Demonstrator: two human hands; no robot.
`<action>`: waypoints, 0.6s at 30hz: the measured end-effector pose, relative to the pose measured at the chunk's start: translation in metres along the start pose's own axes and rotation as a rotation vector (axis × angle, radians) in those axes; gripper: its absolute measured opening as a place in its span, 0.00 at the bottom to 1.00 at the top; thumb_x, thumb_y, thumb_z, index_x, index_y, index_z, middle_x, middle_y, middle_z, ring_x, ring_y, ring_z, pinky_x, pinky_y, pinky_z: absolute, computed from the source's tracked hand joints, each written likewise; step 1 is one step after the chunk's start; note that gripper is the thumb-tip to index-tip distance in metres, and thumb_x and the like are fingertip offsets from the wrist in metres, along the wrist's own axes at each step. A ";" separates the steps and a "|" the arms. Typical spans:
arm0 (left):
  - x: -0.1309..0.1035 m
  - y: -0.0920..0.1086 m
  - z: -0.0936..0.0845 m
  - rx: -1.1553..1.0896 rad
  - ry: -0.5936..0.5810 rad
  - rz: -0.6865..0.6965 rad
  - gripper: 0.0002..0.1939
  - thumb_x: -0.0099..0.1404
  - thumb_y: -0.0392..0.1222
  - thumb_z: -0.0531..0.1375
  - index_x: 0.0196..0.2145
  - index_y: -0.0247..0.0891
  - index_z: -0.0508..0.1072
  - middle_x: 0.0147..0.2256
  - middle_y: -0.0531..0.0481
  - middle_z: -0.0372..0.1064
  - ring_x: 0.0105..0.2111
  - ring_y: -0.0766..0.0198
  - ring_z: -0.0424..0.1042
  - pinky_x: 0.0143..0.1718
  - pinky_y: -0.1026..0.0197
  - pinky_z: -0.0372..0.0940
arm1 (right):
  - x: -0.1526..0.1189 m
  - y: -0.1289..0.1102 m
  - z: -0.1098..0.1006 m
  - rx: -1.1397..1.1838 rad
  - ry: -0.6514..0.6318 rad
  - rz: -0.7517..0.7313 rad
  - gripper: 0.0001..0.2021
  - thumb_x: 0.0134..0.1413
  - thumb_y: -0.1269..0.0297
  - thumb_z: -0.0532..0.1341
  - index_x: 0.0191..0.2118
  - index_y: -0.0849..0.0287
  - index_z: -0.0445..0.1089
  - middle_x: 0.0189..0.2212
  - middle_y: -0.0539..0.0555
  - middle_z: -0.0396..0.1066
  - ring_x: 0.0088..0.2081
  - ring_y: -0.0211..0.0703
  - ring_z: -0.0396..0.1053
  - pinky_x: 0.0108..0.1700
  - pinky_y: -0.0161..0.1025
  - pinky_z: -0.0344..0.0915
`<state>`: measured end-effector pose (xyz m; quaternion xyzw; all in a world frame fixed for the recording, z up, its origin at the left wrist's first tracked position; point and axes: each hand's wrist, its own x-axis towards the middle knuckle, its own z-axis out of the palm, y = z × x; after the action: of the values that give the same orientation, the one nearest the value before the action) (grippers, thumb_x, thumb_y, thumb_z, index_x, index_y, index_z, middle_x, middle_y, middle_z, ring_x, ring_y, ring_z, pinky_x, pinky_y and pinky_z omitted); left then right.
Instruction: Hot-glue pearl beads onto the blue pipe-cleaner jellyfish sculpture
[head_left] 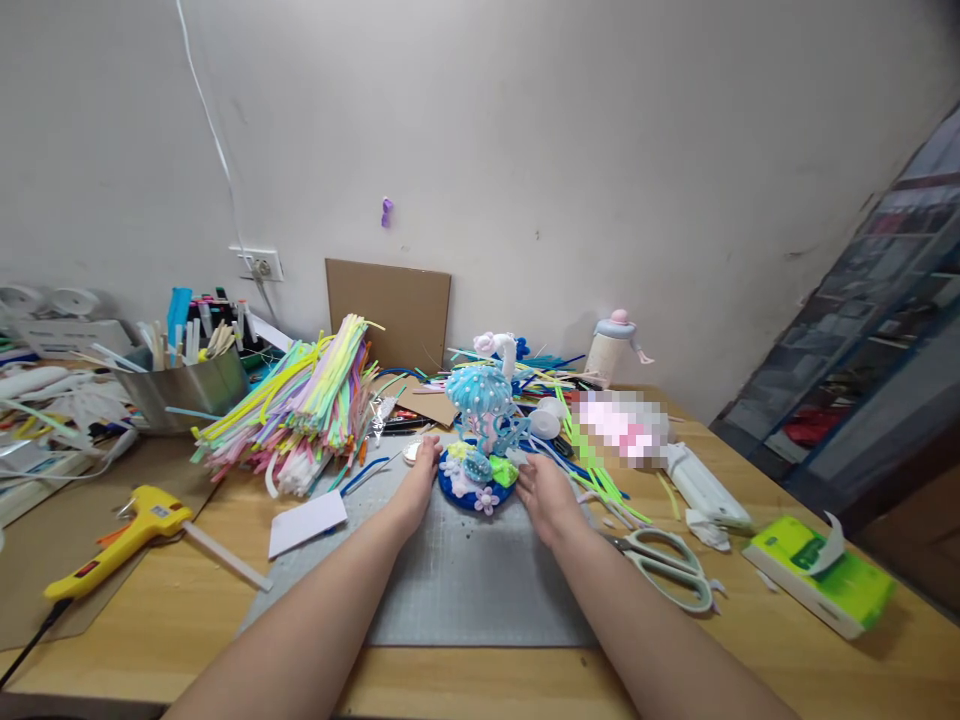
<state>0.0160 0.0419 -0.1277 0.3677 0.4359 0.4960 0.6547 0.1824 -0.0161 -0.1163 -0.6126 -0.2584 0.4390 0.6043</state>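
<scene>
A handmade fuzzy-wire ornament (484, 400) stands upright on the grey cutting mat (480, 590). It has a light blue domed top dotted with white beads, and a round dark blue base (463, 497) carrying pale flowers and a green patch. My left hand (421, 490) is at the base's left side, fingers stretched forward. At the right side my right hand (546, 492) has its fingers extended close to the base's edge; whether either hand presses on it I cannot tell. A small round white object (410, 453) lies by my left fingertips.
Left of the mat are a yellow glue gun (124, 540), a bundle of coloured pipe cleaners (300, 410) and a white card (307, 522). Scissors (671, 565) and a green tissue pack (821, 575) lie on the right. Cardboard (388, 310) leans against the wall behind.
</scene>
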 end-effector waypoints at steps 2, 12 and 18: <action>-0.002 0.000 0.000 0.009 -0.024 -0.009 0.26 0.66 0.57 0.48 0.52 0.37 0.67 0.54 0.36 0.66 0.55 0.56 0.65 0.60 0.55 0.53 | -0.008 0.000 0.003 0.132 -0.032 0.056 0.13 0.61 0.60 0.57 0.47 0.61 0.67 0.42 0.55 0.71 0.38 0.42 0.72 0.39 0.44 0.71; -0.011 0.009 0.000 0.108 0.119 -0.050 0.30 0.66 0.59 0.45 0.52 0.30 0.66 0.49 0.31 0.67 0.48 0.52 0.70 0.53 0.52 0.59 | -0.007 0.000 0.008 0.446 0.070 0.093 0.19 0.62 0.63 0.56 0.56 0.58 0.56 0.43 0.54 0.68 0.34 0.40 0.71 0.33 0.39 0.70; -0.022 0.002 0.000 0.093 0.150 -0.016 0.26 0.65 0.57 0.49 0.48 0.33 0.68 0.48 0.36 0.69 0.47 0.51 0.70 0.52 0.52 0.61 | 0.004 0.005 0.005 0.488 0.082 0.077 0.16 0.61 0.62 0.57 0.53 0.58 0.61 0.45 0.55 0.68 0.37 0.42 0.71 0.36 0.42 0.71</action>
<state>0.0125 0.0212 -0.1216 0.3563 0.5093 0.4962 0.6062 0.1787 -0.0105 -0.1218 -0.4752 -0.0965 0.4858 0.7272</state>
